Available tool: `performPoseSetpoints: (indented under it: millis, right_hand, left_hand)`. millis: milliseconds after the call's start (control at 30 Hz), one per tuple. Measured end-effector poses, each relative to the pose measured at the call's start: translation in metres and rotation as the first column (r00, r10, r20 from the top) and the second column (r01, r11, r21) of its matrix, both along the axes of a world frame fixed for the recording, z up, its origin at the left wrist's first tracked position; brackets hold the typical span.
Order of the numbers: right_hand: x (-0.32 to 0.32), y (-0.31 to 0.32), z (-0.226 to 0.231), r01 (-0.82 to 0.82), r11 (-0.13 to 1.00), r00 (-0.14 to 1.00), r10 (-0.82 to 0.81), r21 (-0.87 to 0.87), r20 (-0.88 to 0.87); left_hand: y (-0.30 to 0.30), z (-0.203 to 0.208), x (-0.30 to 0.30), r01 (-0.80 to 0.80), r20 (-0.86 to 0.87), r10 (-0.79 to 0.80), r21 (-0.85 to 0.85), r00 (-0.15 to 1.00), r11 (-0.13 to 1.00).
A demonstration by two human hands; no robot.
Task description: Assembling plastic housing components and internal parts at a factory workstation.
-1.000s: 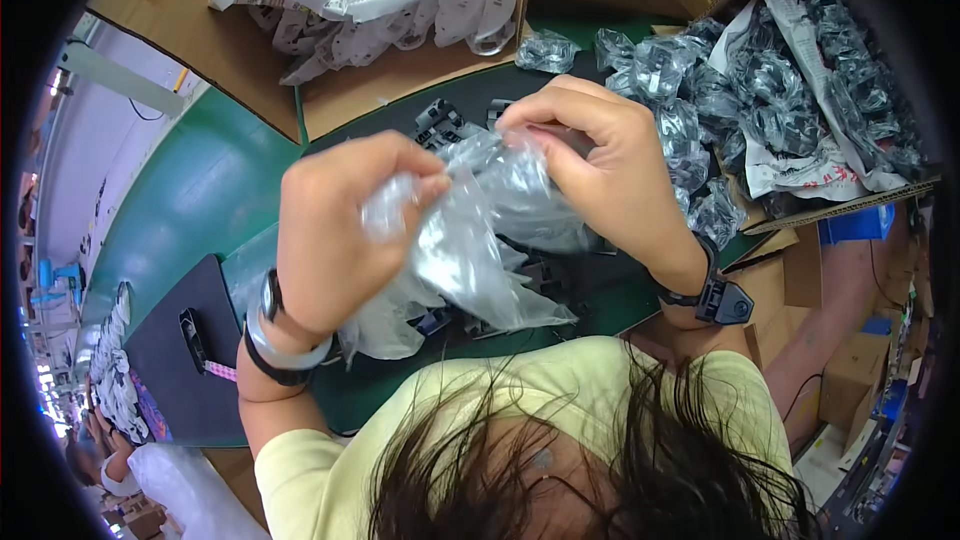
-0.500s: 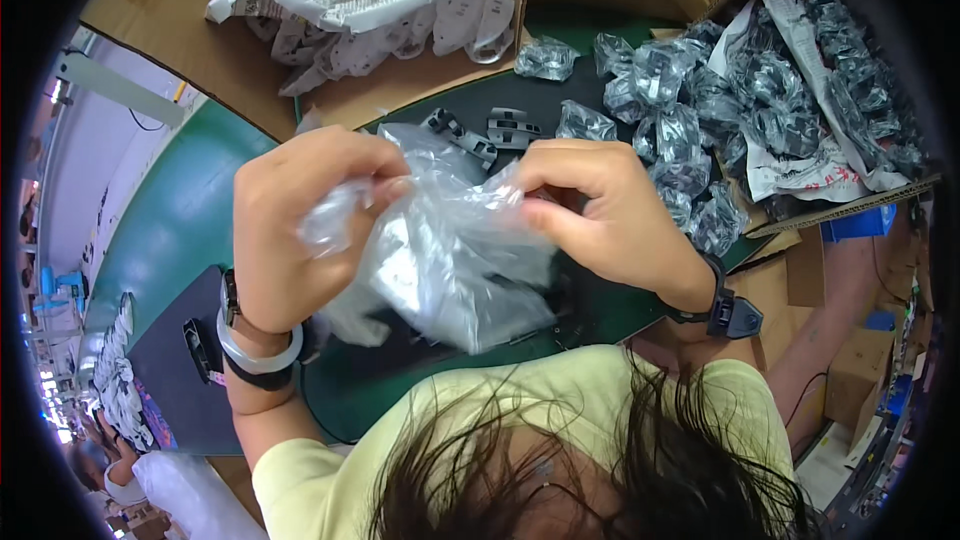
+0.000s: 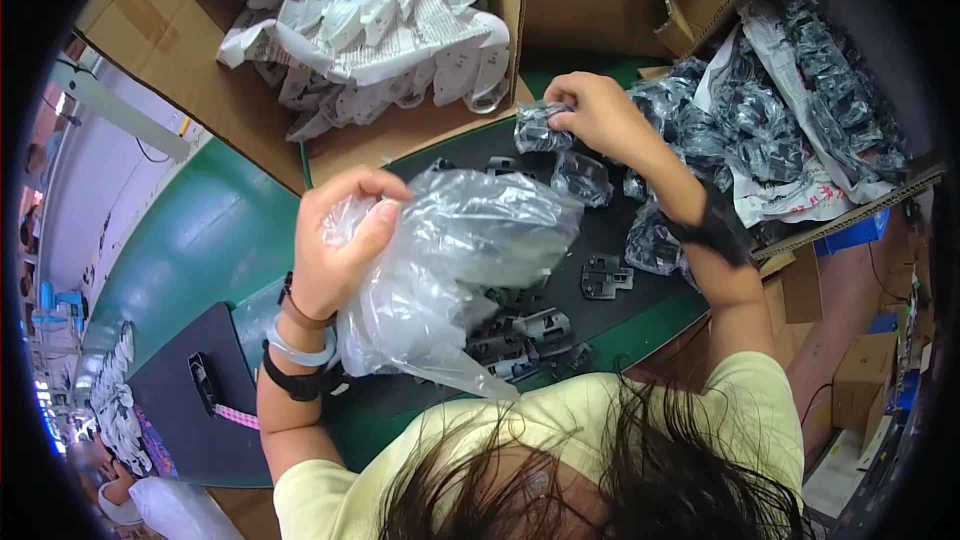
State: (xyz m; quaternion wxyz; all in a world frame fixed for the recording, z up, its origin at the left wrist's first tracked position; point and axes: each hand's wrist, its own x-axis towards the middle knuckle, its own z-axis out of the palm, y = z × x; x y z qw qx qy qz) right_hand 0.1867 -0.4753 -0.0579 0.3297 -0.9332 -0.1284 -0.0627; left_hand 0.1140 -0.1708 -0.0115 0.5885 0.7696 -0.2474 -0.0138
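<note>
At the green desk [image 3: 240, 210], left hand [image 3: 327, 265] grips clear bag [image 3: 440, 260]; beyond it, right hand [image 3: 602, 118] pinches wrapped part [image 3: 537, 132], best held lightly.

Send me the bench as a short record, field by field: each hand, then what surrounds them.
Left hand: holding a large clear plastic bag
Right hand: thumb and fingertips on a small clear-plastic packet of dark contents; whether lifted is unclear
Near bag: loose dark grey moulded parts on a black mat
Upper left: brown cardboard box holding white curved pieces
Upper right: piled clear-wrapped dark packets
</note>
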Motion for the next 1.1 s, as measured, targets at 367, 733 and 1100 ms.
performPoseSetpoints:
  millis: [367, 733, 1100]
  right_hand:
    - [-0.1, 0.048, 0.038, -0.23, 0.896, 0.958, 0.139, 0.381, 0.25]
    - [-0.109, -0.004, 0.004, 0.135, 0.536, 0.776, 0.465, 0.833, -0.425]
    - [-0.107, 0.018, 0.051, -0.433, 0.703, 0.878, 0.187, 0.564, 0.441]
  left_hand:
    - [-0.057, 0.005, 0.004, -0.103, 0.526, -0.01, 0.185, 0.851, 0.977]
    - [-0.017, -0.015, -0.009, 0.101, 0.498, -0.132, 0.089, 0.857, 0.991]
    - [-0.011, 0.003, 0.001, 0.024, 0.481, -0.208, 0.362, 0.852, 0.932]
